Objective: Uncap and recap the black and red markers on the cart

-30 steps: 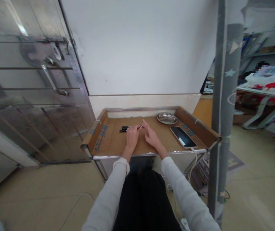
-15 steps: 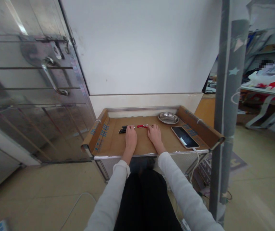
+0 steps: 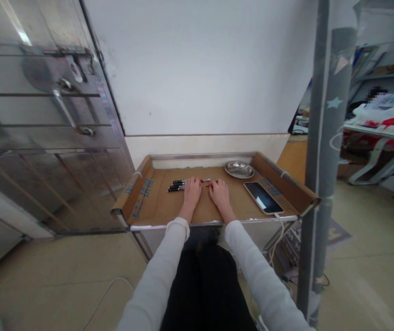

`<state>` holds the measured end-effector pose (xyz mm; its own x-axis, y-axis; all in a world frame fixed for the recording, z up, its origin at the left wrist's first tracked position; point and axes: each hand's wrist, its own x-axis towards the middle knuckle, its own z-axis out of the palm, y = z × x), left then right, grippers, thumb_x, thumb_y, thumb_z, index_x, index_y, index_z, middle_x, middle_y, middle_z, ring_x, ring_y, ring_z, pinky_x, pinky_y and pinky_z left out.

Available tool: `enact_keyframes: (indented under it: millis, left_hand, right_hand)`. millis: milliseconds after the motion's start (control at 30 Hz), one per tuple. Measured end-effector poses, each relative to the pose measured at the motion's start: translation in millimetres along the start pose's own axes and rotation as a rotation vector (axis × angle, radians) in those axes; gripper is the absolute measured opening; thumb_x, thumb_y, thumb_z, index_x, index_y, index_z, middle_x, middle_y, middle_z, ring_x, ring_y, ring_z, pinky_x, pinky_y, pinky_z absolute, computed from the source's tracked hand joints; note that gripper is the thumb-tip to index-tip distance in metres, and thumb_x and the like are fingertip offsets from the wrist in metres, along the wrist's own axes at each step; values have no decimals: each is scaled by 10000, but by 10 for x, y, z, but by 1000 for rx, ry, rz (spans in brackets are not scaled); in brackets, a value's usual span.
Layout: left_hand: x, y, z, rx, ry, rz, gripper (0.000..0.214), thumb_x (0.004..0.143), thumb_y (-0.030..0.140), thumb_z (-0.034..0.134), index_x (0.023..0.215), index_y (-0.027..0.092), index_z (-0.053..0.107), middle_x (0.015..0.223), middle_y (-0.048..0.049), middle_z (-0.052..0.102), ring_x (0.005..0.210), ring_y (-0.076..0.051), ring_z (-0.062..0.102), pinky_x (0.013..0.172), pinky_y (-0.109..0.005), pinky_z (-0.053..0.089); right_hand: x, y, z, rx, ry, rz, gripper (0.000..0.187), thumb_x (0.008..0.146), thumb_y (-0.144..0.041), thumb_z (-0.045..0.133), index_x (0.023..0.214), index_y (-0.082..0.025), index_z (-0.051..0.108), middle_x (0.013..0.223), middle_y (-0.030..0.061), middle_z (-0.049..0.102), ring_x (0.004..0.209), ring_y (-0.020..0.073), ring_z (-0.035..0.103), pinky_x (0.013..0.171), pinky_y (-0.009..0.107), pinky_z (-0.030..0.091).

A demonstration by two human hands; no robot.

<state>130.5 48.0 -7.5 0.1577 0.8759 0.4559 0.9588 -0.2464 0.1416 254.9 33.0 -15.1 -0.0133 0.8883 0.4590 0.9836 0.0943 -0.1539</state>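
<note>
My left hand [image 3: 192, 192] lies low over the cardboard-lined tray, fingers bent and close together. It covers the right ends of several black pens [image 3: 175, 188] lying side by side; what is under its fingertips is hidden. A red pen [image 3: 205, 180] pokes out just beyond those fingertips, pointing right. Close by on the right, my right hand [image 3: 219, 194] has its thumb and fingers closed at a small red pen end [image 3: 208, 185]. The rest of that red piece is too small to make out clearly.
A round steel dish [image 3: 239, 169] sits at the tray's back right. In front of it lies a phone [image 3: 263, 198] with a white cable [image 3: 281, 230] over the front edge. Raised cardboard sides [image 3: 286, 181] flank the tray [image 3: 162, 214]. A grey post [image 3: 321, 184] stands to the right.
My left hand has shifted right, uncovering more of the black pens and nearing my right hand. My right hand stays near the red pens. The view has turned slightly.
</note>
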Motion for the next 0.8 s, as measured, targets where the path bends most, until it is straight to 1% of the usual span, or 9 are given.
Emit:
enact_keyframes:
  millis: [100, 200, 333, 433, 500, 567, 633, 700, 800]
  left_hand:
    - [-8, -18, 6, -12, 8, 11, 180, 889, 226, 475, 1003, 126, 572, 1042, -122, 586, 993, -229, 523, 873, -352, 391]
    - [-2, -35, 28, -49, -15, 37, 153, 882, 228, 493, 957, 140, 592, 1027, -109, 605, 982, -221, 535, 879, -350, 395]
    - [14, -39, 46, -155, -29, 102, 116, 872, 213, 513, 917, 152, 601, 998, -91, 627, 967, -208, 556, 884, -340, 410]
    - [13, -42, 42, -280, -15, 140, 113, 878, 166, 482, 915, 157, 589, 991, -83, 625, 956, -193, 570, 885, -338, 427]
    - [9, -52, 37, -414, 2, 149, 128, 882, 132, 452, 920, 162, 570, 977, -70, 625, 937, -175, 583, 875, -331, 444]
    - [3, -68, 34, -560, 24, 145, 137, 887, 119, 433, 951, 167, 543, 959, -55, 629, 909, -154, 597, 856, -314, 462]
    - [-1, -83, 34, -658, 42, 130, 131, 896, 126, 422, 973, 170, 519, 940, -48, 635, 884, -139, 608, 830, -292, 475]
    - [-2, -90, 40, -676, 54, 111, 131, 907, 142, 407, 983, 170, 509, 932, -53, 641, 877, -139, 614, 809, -283, 482]
    - [5, -80, 64, -592, 73, 102, 206, 919, 137, 352, 1055, 158, 504, 995, -85, 647, 935, -154, 614, 841, -303, 477]
  right_hand:
    - [0, 0, -7, -6, -6, 4, 243, 916, -239, 395, 1009, -153, 603, 1021, 126, 584, 987, 221, 487, 810, 312, 346]
    - [5, -1, -12, -5, -27, -7, 242, 921, -245, 396, 1011, -158, 603, 1021, 127, 598, 994, 224, 493, 806, 315, 340]
    - [18, 0, -19, 28, -55, -66, 227, 919, -238, 411, 1003, -165, 609, 1027, 120, 628, 993, 222, 510, 833, 324, 325]
    - [26, 7, -39, 116, -51, -115, 231, 920, -216, 408, 1006, -169, 617, 1031, 104, 654, 979, 212, 534, 845, 321, 322]
    - [26, 14, -58, 188, -31, -136, 241, 922, -207, 402, 1016, -176, 622, 1037, 91, 664, 971, 201, 546, 839, 308, 328]
    - [25, 20, -76, 236, -17, -156, 246, 924, -210, 404, 1013, -181, 631, 1035, 81, 669, 964, 196, 552, 829, 296, 334]
    - [23, 24, -87, 258, -16, -176, 244, 922, -214, 414, 1004, -188, 642, 1029, 72, 673, 958, 195, 554, 828, 288, 336]
    - [23, 23, -93, 265, -18, -192, 242, 921, -220, 422, 1008, -198, 647, 1025, 65, 675, 953, 191, 555, 832, 284, 334]
    - [17, 20, -103, 243, 4, -158, 239, 921, -226, 423, 1003, -201, 646, 1009, 67, 677, 943, 194, 553, 823, 286, 328]
